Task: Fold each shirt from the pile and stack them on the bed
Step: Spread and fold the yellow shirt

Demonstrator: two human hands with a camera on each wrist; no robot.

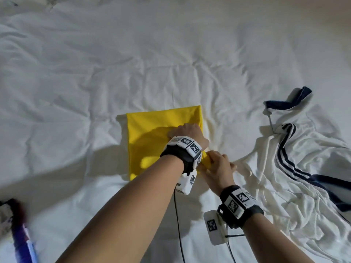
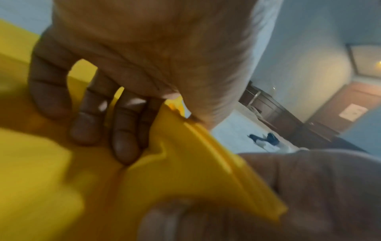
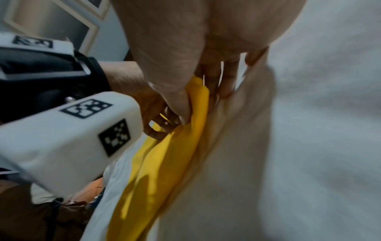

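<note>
No readable words or brand names appear anywhere; the only printed marks are black-and-white square code patterns on the white wrist-camera housings (image 1: 187, 184) strapped to both forearms, and a pale notice on a far door in the left wrist view, too blurred to read.

A plain yellow shirt (image 1: 150, 137) lies near the middle of a bed covered with a wrinkled white sheet (image 1: 95, 73). It is folded into a neat upright rectangle with crisp far and left edges, bright, unpatterned and smooth, with a shadow of the arm across it. Its right edge is lifted into a ridge of several stacked layers, seen close up in the left wrist view (image 2: 216, 163).

The left hand (image 1: 187, 132) rests on top of the yellow shirt near its right side, palm down; in its wrist view the fingers (image 2: 123, 138) lie straight and slightly spread, pressing flat on the cloth rather than gripping it.

The right hand (image 1: 218, 164) is just beside the left wrist, at the shirt's near right edge. Its thumb (image 3: 181, 104) and fingers are closed in a pinch on the bunched yellow fabric (image 3: 175, 146), holding the layers together (the fingertips themselves are partly hidden by the cloth).

To the right, well apart from the yellow shirt, a white shirt (image 1: 303, 158) with dark navy stripes and a navy collar lies crumpled and unfolded on the sheet. At the lower left corner a blurred purple and dark object (image 1: 20, 234) sits at the bed's edge; what it is cannot be told.
</note>
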